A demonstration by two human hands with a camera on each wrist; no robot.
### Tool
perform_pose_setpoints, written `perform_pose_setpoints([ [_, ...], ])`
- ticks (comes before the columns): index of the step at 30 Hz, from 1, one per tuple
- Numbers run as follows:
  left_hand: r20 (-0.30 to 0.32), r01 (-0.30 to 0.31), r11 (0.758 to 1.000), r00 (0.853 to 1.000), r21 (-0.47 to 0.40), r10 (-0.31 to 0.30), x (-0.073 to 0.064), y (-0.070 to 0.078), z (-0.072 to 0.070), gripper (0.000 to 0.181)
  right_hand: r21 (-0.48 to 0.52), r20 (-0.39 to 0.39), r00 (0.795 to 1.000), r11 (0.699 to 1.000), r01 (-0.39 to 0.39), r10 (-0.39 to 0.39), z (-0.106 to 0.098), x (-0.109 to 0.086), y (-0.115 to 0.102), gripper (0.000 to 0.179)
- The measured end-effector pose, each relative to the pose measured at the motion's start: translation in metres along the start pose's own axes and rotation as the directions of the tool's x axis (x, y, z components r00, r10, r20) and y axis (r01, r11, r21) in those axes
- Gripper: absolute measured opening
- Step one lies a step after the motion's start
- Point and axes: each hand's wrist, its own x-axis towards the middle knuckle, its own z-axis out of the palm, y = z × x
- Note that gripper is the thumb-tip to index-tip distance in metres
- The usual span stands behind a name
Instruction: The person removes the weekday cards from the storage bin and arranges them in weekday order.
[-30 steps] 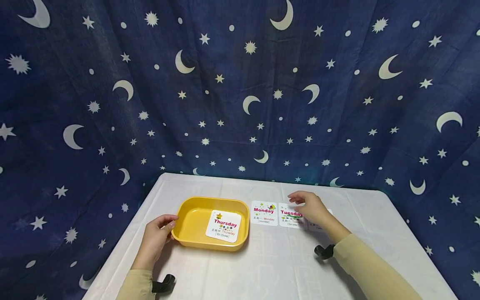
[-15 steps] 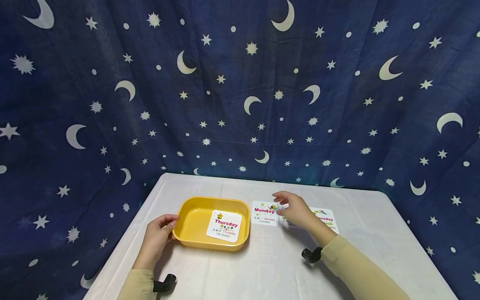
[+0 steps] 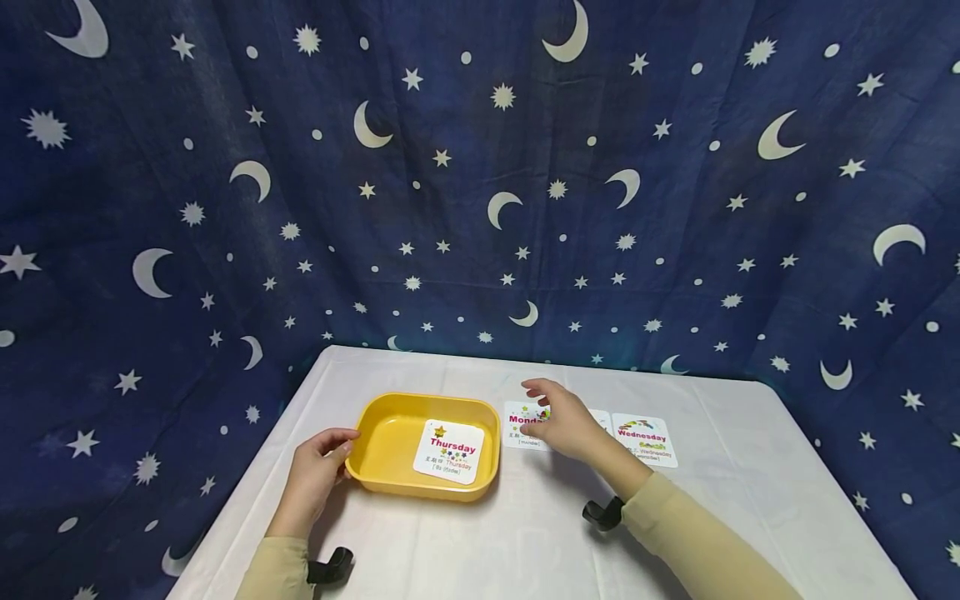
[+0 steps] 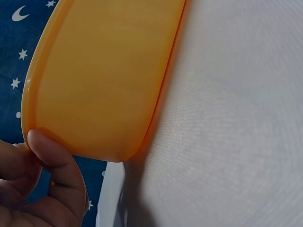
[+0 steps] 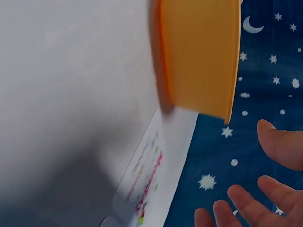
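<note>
My left hand (image 3: 311, 479) pinches the left rim of a yellow plastic tray (image 3: 382, 467); the left wrist view shows the thumb (image 4: 54, 153) on its edge. Inside the tray, at the right, lies a white "Thursday" card (image 3: 448, 452). Over the "Monday" card (image 3: 517, 442) hovers my right hand (image 3: 566, 423), fingers spread and holding nothing. It partly covers that card and most of the one beside it. The "Wednesday" card (image 3: 645, 440) lies at the right end of the row. In the right wrist view the fingers (image 5: 251, 203) are apart from the tray (image 5: 199, 56).
A white cloth covers the table (image 3: 480, 558). Behind it hangs a dark blue curtain (image 3: 450, 208) with moons and stars. A black wrist mount (image 3: 330, 568) sits by the left sleeve, and another black mount (image 3: 603, 515) by the right.
My right hand has moved left along the card row, from above "Tuesday" to above "Monday", uncovering "Wednesday". My left hand and the tray have stayed in place.
</note>
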Motion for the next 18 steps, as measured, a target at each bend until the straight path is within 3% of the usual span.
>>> perform_pose_setpoints([
  [11,0.003,-0.003,1.0,1.0,-0.004,0.003,0.0,0.0,0.0,0.025,-0.05,0.012,0.999,0.998,0.032,-0.032,0.019,-0.002,-0.028,0.087],
  [18,0.009,-0.001,1.0,1.0,0.002,0.001,0.0,0.0,0.0,0.026,-0.121,0.013,0.995,0.988,0.097,-0.096,0.031,-0.004,-0.045,0.093],
])
